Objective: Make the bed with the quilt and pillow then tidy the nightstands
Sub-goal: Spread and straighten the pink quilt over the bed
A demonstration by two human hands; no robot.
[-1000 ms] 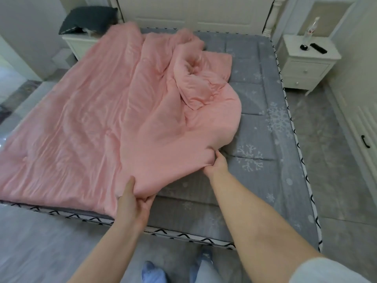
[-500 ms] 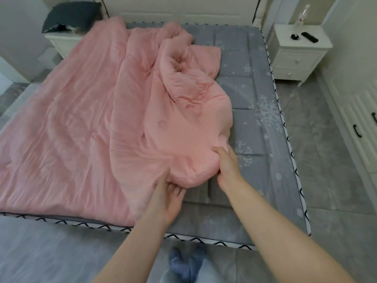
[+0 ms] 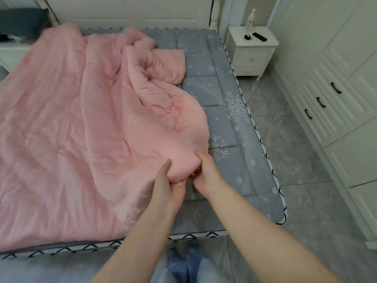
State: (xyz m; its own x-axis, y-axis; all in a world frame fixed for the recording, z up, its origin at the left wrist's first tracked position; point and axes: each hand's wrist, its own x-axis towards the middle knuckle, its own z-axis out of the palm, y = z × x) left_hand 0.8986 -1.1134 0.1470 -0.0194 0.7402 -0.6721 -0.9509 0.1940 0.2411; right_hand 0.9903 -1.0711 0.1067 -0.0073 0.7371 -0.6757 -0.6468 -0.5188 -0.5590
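Observation:
A pink quilt (image 3: 67, 139) covers the left two thirds of the grey snowflake mattress (image 3: 230, 127), with its right part bunched and folded over itself. My left hand (image 3: 169, 184) grips the quilt's near folded corner from below, thumb on top. Close beside it, my right hand (image 3: 206, 172) pinches the same corner. A dark pillow (image 3: 22, 23) lies on the left nightstand (image 3: 12, 54) at the far left. The right nightstand (image 3: 253, 52) carries a clear bottle (image 3: 251, 20), a black remote (image 3: 259, 36) and a small dark round object (image 3: 248, 37).
A white headboard (image 3: 130, 11) runs along the far side. White wardrobe doors with black handles (image 3: 320, 103) line the right wall, across a strip of grey tiled floor (image 3: 302, 164). My feet in blue slippers (image 3: 183, 260) stand at the bed's foot.
Both hands have come together along the quilt's near edge and now hold the same corner. The view has shifted right and closer to the bed.

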